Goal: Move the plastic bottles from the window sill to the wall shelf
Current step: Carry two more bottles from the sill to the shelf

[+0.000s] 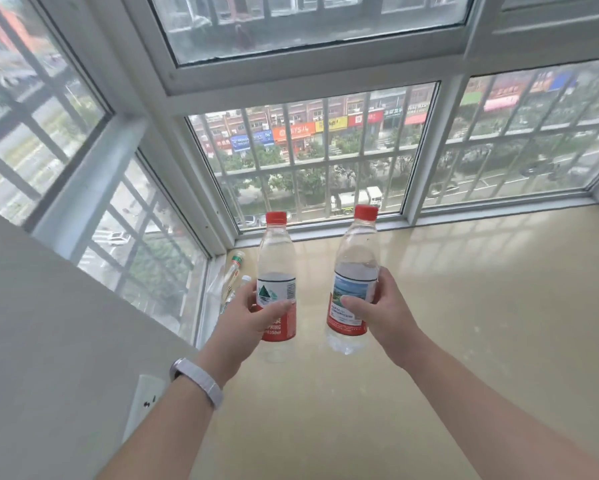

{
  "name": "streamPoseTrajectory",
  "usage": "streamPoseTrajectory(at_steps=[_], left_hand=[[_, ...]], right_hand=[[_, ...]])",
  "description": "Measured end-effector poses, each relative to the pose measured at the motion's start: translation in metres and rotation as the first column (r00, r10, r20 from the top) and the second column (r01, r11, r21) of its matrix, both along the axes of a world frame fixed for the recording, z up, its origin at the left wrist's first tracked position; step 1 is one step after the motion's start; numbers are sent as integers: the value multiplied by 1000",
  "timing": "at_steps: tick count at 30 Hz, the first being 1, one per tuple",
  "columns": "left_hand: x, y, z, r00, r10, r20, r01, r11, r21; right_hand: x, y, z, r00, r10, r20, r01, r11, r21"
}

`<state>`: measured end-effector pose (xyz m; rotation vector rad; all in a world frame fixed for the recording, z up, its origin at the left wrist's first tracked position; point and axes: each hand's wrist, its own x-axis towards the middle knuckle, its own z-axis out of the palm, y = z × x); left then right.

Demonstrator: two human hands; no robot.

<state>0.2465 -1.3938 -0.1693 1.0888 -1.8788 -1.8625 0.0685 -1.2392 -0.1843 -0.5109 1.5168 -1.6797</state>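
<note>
I read it as early stage: left hand [246, 320] grips left bottle [275, 258], right hand [381, 317] grips right bottle [356, 251]. Corner bottles [234, 271] remain on window sill [464, 306]; shelf unseen.

On the red label [280, 329] of the bottle [275, 258] in the left hand [249, 323]: "PRING", probably "550ml" beneath. Small print on the second bottle [356, 251], in the right hand [377, 313]: illegible. Shop signs [292, 133] beyond: blurred.

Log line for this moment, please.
left hand grips left bottle; right hand grips right bottle; both red-capped; other bottles lie in corner of sill
</note>
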Motion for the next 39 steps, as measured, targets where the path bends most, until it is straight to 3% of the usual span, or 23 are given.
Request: streamPoseTrajectory(at_steps=[13, 25, 39], left_hand=[[4, 92, 50, 987, 31, -160, -41, 997, -61], [-36, 115, 64, 969, -128, -213, 111, 990, -86], [-51, 115, 70, 893, -355, -275, 354, 934, -58]], right_hand=[[-10, 84, 35, 996, 26, -83, -36, 993, -116], [-18, 154, 48, 978, -186, -95, 174, 977, -122], [20, 194, 85, 878, -433, -204, 421, 902, -100]])
